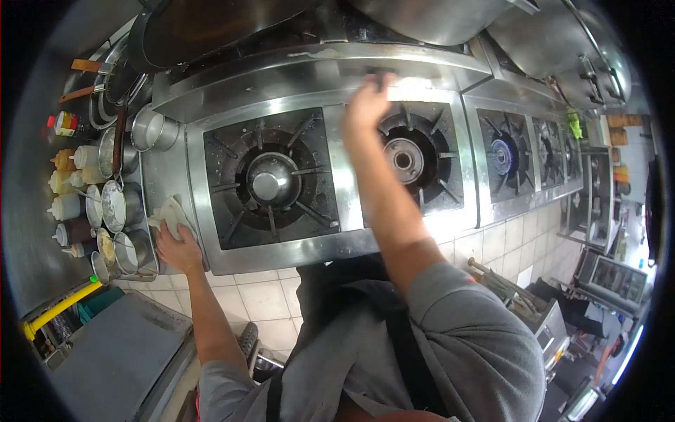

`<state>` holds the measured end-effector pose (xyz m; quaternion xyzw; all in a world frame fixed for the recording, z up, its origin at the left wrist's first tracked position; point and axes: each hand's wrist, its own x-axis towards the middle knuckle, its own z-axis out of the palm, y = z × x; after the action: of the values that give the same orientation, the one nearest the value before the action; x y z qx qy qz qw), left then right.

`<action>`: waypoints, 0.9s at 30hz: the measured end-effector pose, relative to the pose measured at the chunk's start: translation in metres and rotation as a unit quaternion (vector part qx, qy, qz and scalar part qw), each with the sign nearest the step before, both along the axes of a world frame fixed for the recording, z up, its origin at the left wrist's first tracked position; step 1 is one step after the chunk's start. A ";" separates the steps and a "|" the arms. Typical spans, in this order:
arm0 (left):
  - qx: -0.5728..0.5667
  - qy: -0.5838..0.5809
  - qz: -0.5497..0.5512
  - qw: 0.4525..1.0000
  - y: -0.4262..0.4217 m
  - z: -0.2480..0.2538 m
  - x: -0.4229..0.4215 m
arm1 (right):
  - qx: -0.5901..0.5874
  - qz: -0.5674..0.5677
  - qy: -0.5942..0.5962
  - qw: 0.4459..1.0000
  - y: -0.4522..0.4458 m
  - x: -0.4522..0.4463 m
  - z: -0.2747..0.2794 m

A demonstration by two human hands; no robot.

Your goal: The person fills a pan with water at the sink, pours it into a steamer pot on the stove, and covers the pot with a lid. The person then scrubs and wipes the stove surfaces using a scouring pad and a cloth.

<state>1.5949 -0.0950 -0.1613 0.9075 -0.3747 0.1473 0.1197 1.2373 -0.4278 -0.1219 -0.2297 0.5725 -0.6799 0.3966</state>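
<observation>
My left hand [178, 249] is at the steel ledge left of the stove, its fingers closed on the near end of a pale cloth [169, 215]. My right hand [368, 104] reaches over to the stove's steel back panel [295, 81]. Its fingers are wrapped round a small dark thing [380, 74], blurred and too unclear to name. Under that forearm lies the middle burner [403, 160], partly hidden. The left burner [271, 183] has a round metal cap and dark grate bars around it.
A blue flame burns on the right burner [501, 156]. Squeeze bottles [67, 206] and metal pots [123, 204] crowd the left side. Large pans [218, 28] hang over the back. A steel pot [153, 129] stands at the back left. Another person [598, 320] is far right.
</observation>
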 end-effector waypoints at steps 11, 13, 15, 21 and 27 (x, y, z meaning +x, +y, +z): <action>-0.002 -0.015 -0.008 1.000 -0.005 0.003 0.003 | -0.087 0.002 0.280 0.956 0.021 0.036 -0.007; -0.002 -0.015 -0.002 1.000 -0.002 0.004 -0.001 | -0.106 -0.004 0.291 0.951 0.017 0.012 -0.004; 0.005 -0.018 -0.003 1.000 -0.003 0.004 0.001 | -0.119 -0.025 0.184 0.975 0.006 -0.017 0.008; 0.004 -0.013 -0.005 1.000 -0.002 0.006 0.000 | -0.114 -0.003 0.306 0.945 0.021 0.019 0.007; -0.002 -0.006 -0.024 1.000 -0.003 0.006 0.000 | -0.085 -0.105 0.323 0.937 -0.029 -0.117 -0.020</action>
<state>1.5953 -0.0976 -0.1549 0.8972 -0.3966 0.1506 0.1231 1.1200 -0.4571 -0.1423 -0.4087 0.6307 -0.6527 0.0955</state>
